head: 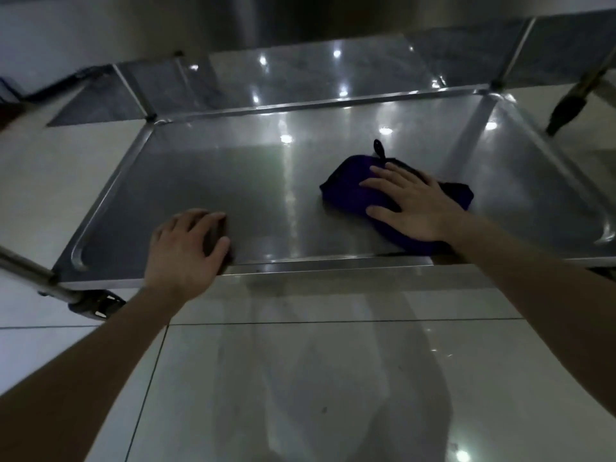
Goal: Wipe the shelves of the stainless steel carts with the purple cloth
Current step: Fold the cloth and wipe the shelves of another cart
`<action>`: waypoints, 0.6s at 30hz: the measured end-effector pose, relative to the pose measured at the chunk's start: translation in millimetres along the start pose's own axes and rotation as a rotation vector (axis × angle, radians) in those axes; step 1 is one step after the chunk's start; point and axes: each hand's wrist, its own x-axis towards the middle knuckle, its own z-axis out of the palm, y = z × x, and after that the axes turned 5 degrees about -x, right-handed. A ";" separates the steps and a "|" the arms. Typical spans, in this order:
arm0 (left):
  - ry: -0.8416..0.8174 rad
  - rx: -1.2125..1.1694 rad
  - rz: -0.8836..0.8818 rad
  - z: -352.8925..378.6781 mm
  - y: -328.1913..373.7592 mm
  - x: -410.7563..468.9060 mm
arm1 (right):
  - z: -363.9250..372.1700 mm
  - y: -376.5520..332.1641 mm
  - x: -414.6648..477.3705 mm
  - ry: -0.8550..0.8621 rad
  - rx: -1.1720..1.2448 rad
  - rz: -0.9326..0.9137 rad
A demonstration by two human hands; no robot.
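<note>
Left hand (pixel 185 249) on shelf rim (pixel 316 262)

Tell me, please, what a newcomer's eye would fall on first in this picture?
The folded dark purple cloth stands out first, on the right part of the shiny stainless steel cart shelf, with the right hand pressed flat on it. Next comes the left hand, resting with bent fingers at the shelf's near rim, left of centre.
</note>
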 end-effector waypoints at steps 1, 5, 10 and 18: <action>0.006 -0.002 0.001 1.9 -1.1 0.7 | -1.7 -0.3 15.6 -0.002 0.003 0.022; 0.042 0.008 -0.001 3.0 1.2 6.3 | -9.3 -18.7 94.9 -0.032 -0.003 0.129; 0.068 0.010 -0.004 7.0 0.9 12.4 | -5.9 -90.5 162.3 -0.058 0.002 0.119; 0.117 -0.059 -0.012 7.4 1.4 9.4 | 15.5 -162.5 82.0 -0.057 0.011 -0.166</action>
